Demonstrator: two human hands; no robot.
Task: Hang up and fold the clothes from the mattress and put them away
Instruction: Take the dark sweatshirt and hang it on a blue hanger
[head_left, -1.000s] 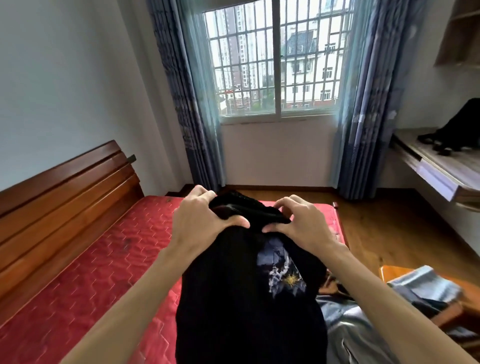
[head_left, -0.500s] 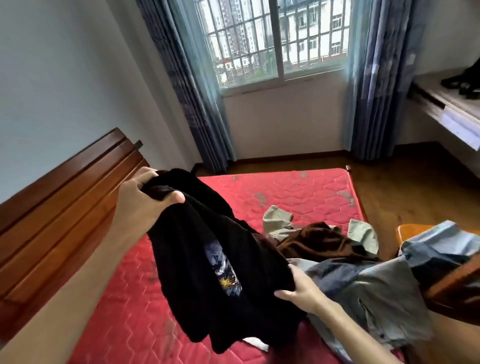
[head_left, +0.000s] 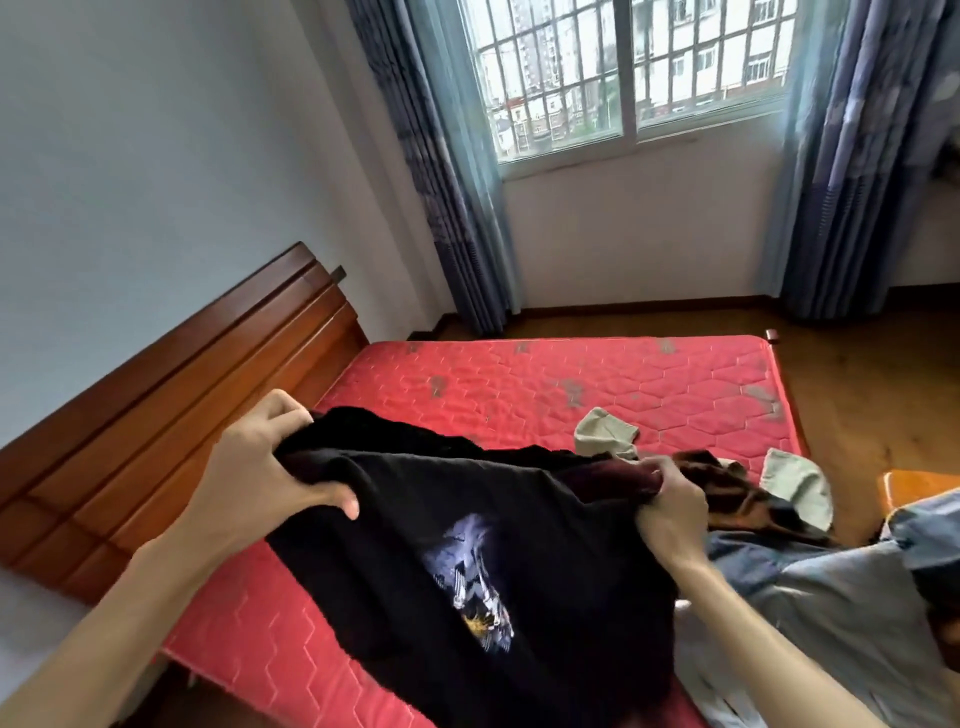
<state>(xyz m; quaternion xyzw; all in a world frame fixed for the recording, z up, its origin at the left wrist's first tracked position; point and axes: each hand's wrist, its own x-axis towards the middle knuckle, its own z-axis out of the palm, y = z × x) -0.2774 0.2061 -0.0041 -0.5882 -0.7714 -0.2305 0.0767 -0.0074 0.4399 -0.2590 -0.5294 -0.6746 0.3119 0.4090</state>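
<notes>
A black shirt (head_left: 467, 551) with a pale printed design is stretched between both hands above the red mattress (head_left: 519, 389). My left hand (head_left: 254, 478) grips one end of it at the left, thumb on top of the cloth. My right hand (head_left: 670, 509) grips the other end at the right, fingers curled round a bunch of fabric. Behind the right hand lie a dark brown garment (head_left: 727, 488) and a pale green garment (head_left: 795, 483). A grey-blue garment (head_left: 841, 592) is spread at the lower right.
A wooden headboard (head_left: 171, 405) runs along the left wall. The barred window (head_left: 623, 73) with blue curtains (head_left: 447, 171) is straight ahead, with wooden floor (head_left: 872, 374) to the right of the bed. An orange wooden edge (head_left: 914, 486) shows at the far right.
The shirt has come down from chest height to just over the mattress. My hands moved apart, the right hand shifting from the shirt's lower edge up to a bunched end, spreading the cloth sideways.
</notes>
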